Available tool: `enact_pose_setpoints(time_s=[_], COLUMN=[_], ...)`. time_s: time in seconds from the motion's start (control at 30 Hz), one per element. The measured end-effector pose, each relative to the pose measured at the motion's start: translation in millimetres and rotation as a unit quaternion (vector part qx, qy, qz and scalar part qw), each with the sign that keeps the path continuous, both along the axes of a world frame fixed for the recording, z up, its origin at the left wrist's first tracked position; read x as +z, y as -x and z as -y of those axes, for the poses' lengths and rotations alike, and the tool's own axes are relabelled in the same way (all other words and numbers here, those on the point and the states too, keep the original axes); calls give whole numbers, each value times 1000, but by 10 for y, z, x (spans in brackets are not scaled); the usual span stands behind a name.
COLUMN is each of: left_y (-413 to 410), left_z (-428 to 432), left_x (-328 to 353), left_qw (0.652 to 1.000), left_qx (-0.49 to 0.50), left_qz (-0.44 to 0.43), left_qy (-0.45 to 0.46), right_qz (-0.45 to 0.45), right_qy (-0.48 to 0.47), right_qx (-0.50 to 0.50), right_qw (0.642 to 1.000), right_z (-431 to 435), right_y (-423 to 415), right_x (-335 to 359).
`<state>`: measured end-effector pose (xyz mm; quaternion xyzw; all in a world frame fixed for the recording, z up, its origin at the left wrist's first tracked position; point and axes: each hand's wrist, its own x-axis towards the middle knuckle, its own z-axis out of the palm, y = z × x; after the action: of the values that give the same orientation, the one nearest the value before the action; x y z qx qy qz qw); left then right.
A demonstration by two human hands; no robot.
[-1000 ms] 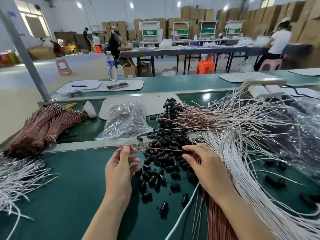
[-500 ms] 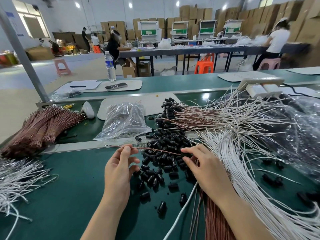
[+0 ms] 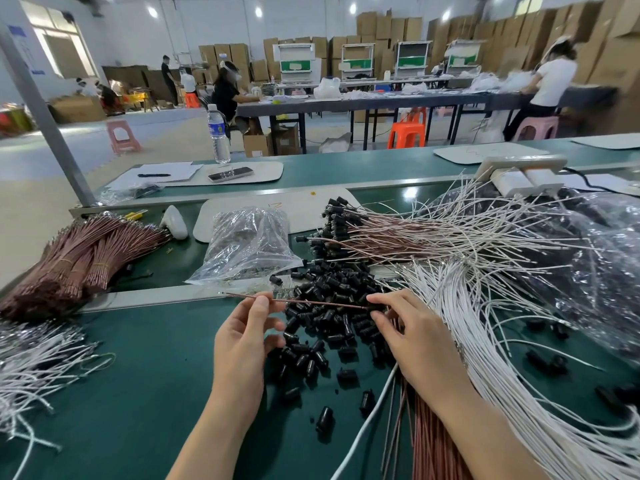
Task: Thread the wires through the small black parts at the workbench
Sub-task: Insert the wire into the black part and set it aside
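Note:
My left hand (image 3: pixel 247 336) pinches a thin brown wire (image 3: pixel 311 302) near its left end. The wire runs level to the right, over a heap of small black parts (image 3: pixel 329 306) on the green bench. My right hand (image 3: pixel 412 337) curls its fingers over the wire's right end at the edge of the heap, where a black part seems to sit under the fingertips. Threaded wires with black parts on their ends (image 3: pixel 346 230) lie behind the heap. Loose white wires (image 3: pixel 485 327) fan out to the right, and brown wires (image 3: pixel 429 441) lie under my right forearm.
A clear plastic bag (image 3: pixel 247 247) lies behind the heap. Bundled brown wires (image 3: pixel 69 258) and white wires (image 3: pixel 31 365) lie at the left. More crumpled plastic bags (image 3: pixel 602 265) fill the right. A water bottle (image 3: pixel 218 133) stands on the far bench. People work at tables behind.
Both hands stay almost in place on the brown wire. My right fingers have shifted slightly at the wire's right end.

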<state>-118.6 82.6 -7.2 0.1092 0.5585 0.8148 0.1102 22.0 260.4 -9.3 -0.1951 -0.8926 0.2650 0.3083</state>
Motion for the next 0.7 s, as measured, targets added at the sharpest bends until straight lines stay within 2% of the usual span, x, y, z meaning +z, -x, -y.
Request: enact_pose_setpoints(time_s=[0.17, 0.33, 0.4, 0.53, 0.7], left_y=[-4, -41, -65, -65, -55], left_z=[-9, 6, 20, 36, 35], left_x=[-79, -44, -3, 59, 34], left_qw=[994, 994, 996, 997, 998], left_qx=[53, 31, -6, -41, -22], left_qz=[-71, -90, -76, 7, -6], left_qy=[60, 61, 40, -60, -51], right_qz=[-26, -34, -34, -27, -5], right_qy=[2, -12, -15, -30, -43], right_qx=[8, 15, 13, 17, 26], right_qw=[1000, 999, 999, 999, 999], right_z=[19, 43, 38, 38, 46], right_y=[-15, -30, -37, -51, -55], right_x=[24, 27, 20, 9, -8])
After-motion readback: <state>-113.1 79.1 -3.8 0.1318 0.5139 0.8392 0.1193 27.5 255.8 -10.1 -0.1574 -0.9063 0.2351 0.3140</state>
